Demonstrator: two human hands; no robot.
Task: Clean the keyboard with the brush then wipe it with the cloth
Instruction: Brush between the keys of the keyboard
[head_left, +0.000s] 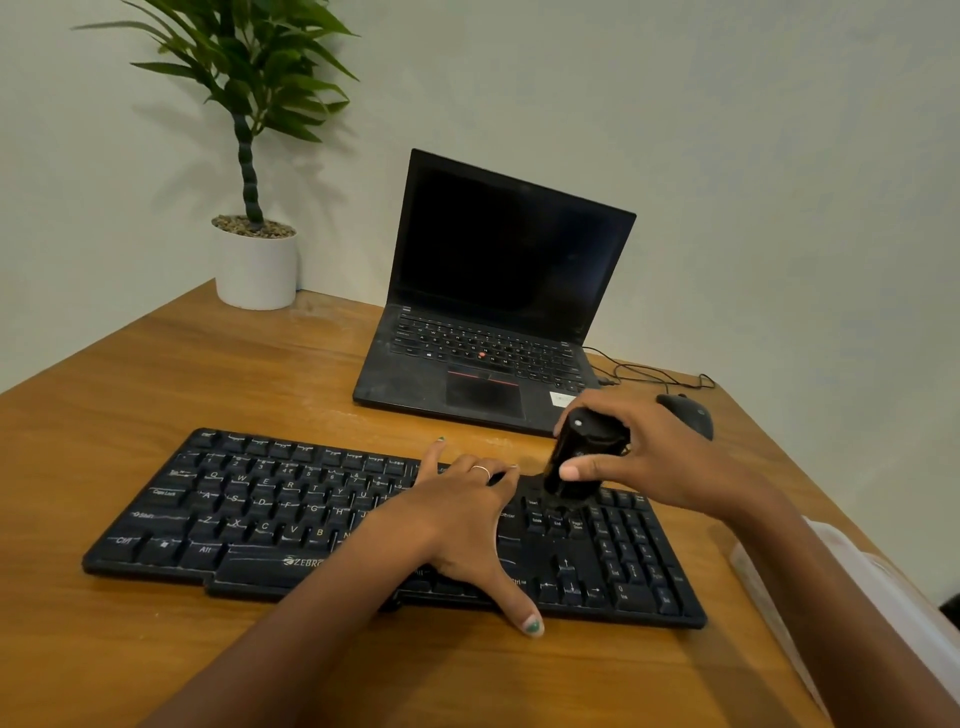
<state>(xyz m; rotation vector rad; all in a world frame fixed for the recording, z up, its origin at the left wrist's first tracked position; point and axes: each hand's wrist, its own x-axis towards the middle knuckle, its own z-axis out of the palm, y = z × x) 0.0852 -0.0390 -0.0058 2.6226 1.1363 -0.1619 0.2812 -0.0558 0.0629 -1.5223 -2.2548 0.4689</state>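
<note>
Keyboard lies flat across the wooden bench, black and full-sized, and everything here is placed against it. The left hand rests on its middle keys, palm down, fingers spread and straight, the thumb reaching past the keyboard's near edge. The right hand is over the keyboard's right part, fingers and thumb curled round a black brush. The brush stands nearly upright, its lower end down on the keys between the main block and the number pad. Behind the keyboard sits an open black laptop, its screen dark. A black mouse lies beyond the keyboard's far right corner, partly hidden by the right hand, with a thin cable behind it. Far back to the keyboard's left stands a potted plant. A pale cloth lies off the keyboard's right end.
</note>
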